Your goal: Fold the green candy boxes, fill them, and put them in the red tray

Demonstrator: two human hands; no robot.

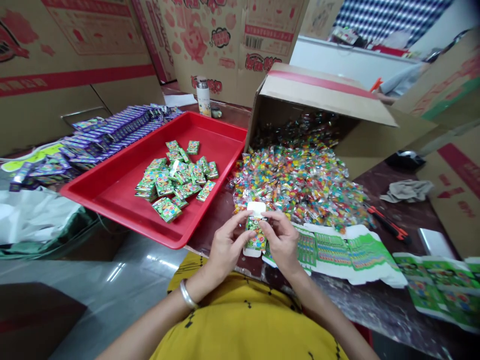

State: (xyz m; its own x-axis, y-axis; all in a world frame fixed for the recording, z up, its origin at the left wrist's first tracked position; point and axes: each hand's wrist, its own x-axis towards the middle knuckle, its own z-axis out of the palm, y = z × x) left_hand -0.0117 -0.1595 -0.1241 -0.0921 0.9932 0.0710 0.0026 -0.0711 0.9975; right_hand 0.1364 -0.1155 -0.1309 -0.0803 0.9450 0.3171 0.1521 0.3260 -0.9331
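1. Nearest the camera, a person in a mustard-yellow top [243, 330], a silver bangle [187, 295] on the left wrist, works at the near edge of a dark table [345, 300].

2. Just beyond, the left hand [225, 245] and right hand [283, 245] pinch a small printed box [256, 237] between thumbs and fingers, one at each side. A white flap [256, 206] stands out at its far end; whether anything lies inside cannot be told.

3. The step in hand appears to be working the box's far end. The next move seems to call for one hand steadying the sides while the other's fingertips tend the flap, with light pressure so the thin card does not crease.

4. To the right of the box, flat green-and-white cartons [333, 250] lie in an overlapping row, partly behind the right hand; green printed pouches [446, 290] lie farther right.

5. Farther off, on the left, a red tray [116, 200] bears a loose pile of green boxes [180, 175].

6. Beyond the hands, clear packets of colourful pieces [296, 185] spill from a large cardboard box [326, 90] on its side.

7. At far right, another person's sleeve [401, 82] shows behind the cardboard.
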